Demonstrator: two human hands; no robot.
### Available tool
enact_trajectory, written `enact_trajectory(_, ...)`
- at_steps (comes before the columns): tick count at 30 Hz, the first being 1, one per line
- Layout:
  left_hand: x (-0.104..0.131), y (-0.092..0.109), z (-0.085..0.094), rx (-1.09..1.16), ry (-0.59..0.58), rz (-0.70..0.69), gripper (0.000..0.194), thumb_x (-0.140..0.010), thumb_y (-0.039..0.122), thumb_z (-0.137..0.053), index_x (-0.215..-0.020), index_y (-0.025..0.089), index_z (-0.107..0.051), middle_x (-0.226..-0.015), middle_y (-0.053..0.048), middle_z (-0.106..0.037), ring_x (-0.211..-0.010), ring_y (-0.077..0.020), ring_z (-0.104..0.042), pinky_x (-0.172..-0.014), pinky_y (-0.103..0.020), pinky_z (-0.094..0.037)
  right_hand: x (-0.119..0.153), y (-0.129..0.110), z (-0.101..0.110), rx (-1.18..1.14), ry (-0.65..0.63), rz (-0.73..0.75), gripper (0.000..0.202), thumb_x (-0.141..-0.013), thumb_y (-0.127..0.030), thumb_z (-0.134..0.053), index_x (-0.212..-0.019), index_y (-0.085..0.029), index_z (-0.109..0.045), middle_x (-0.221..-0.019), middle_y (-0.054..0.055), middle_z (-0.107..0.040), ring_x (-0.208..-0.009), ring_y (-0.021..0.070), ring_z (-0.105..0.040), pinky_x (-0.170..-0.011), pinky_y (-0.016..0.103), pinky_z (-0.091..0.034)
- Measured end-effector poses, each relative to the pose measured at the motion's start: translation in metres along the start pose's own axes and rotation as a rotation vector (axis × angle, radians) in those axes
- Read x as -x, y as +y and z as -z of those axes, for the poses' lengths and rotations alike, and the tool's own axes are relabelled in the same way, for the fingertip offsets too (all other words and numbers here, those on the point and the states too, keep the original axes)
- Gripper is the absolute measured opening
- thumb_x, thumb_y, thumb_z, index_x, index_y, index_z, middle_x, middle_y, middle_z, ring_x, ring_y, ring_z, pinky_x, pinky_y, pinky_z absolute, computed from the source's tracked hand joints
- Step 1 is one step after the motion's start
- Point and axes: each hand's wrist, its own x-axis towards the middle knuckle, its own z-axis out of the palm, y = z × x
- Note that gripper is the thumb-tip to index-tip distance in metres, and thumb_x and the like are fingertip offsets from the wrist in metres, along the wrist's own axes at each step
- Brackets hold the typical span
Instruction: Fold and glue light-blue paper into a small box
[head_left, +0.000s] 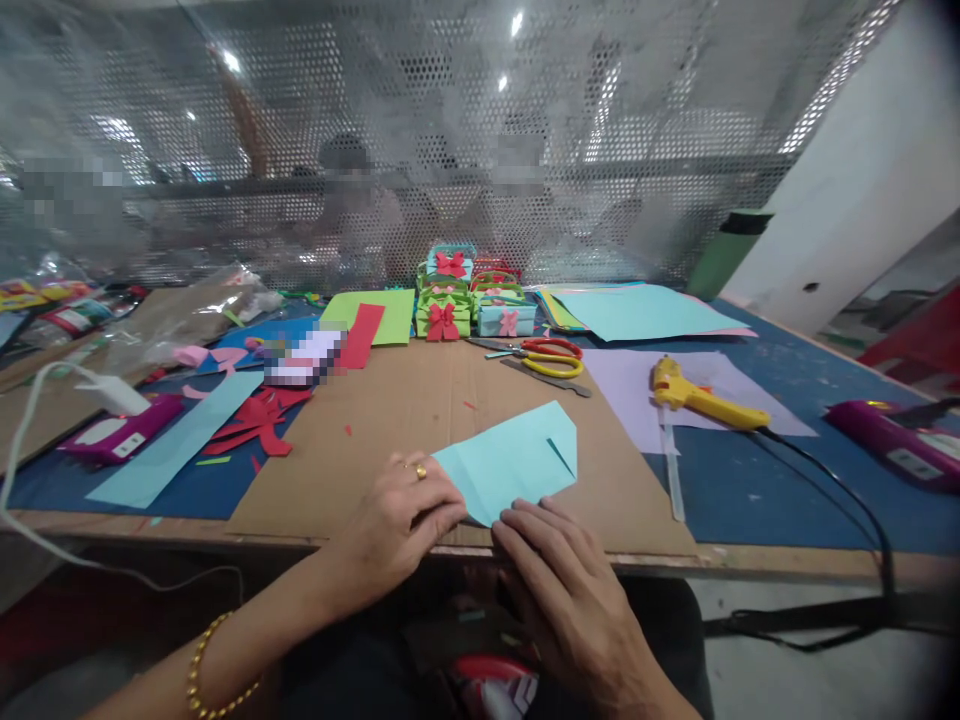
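A light blue sheet of paper (510, 460), with a folded crease and a small slit-like flap near its right corner, lies on brown cardboard near the table's front edge. My left hand (412, 515) pinches its near left corner between thumb and fingers; a ring and a gold bead bracelet are on that hand and wrist. At the near edge, my right hand (562, 560) has its curved fingers side by side on the paper, its thumb hidden underneath. Beyond the sheet lie red-handled and yellow-handled scissors (551, 358).
Small folded paper bags with bows (444, 320) stand at the back centre. A yellow glue gun (705, 397) rests on lilac paper (622, 390) at right, its cord trailing off the edge. Red paper scraps (259, 425), a light blue strip (180, 440) and a purple device (124, 430) lie left.
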Motion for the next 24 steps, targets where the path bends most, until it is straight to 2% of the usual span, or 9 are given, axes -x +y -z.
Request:
enact_trajectory(4, -0.011, 0.0, -0.005, 0.024, -0.009, 0.141, 0.017, -0.098, 0.024, -0.055, -0.083, 0.021, -0.062, -0.083, 0.001, -0.066, -0.083, -0.0173, -0.056, -0.079, -0.034, -0.035, -0.001, -0.001, 0.0, 0.014, 0.007, -0.004, 0.03, -0.094, -0.009, -0.057, -0.122, -0.008, -0.064, -0.114, 0.014, -0.071, -0.118, 0.0254, -0.061, -0.103, 0.047, -0.05)
enact_trajectory(7, -0.017, 0.001, -0.009, -0.001, -0.027, 0.186, 0.016, -0.098, 0.024, -0.054, -0.083, 0.021, -0.059, -0.082, 0.002, -0.066, -0.081, -0.0174, -0.056, -0.078, -0.034, -0.035, 0.0, 0.0, -0.001, 0.015, -0.01, -0.016, 0.031, -0.092, -0.009, -0.058, -0.123, -0.008, -0.063, -0.115, 0.014, -0.071, -0.119, 0.0257, -0.061, -0.104, 0.047, -0.05)
enact_trajectory(14, -0.021, 0.003, -0.014, -0.137, -0.066, 0.196, 0.016, -0.098, 0.022, -0.051, -0.083, 0.02, -0.055, -0.086, 0.0, -0.065, -0.081, -0.0191, -0.056, -0.076, -0.035, -0.034, 0.003, 0.001, -0.001, 0.008, -0.036, -0.015, 0.034, -0.092, -0.007, -0.057, -0.125, -0.008, -0.062, -0.118, 0.014, -0.07, -0.121, 0.0266, -0.06, -0.105, 0.05, -0.048)
enact_trajectory(24, -0.022, 0.003, -0.018, -0.203, -0.08, 0.22, 0.011, -0.096, 0.017, -0.054, -0.085, 0.019, -0.052, -0.087, -0.001, -0.062, -0.08, -0.0196, -0.054, -0.074, -0.035, -0.034, -0.003, -0.002, -0.001, -0.003, -0.01, -0.019, 0.03, -0.092, -0.007, -0.057, -0.122, -0.007, -0.063, -0.114, 0.015, -0.071, -0.116, 0.026, -0.06, -0.102, 0.05, -0.048)
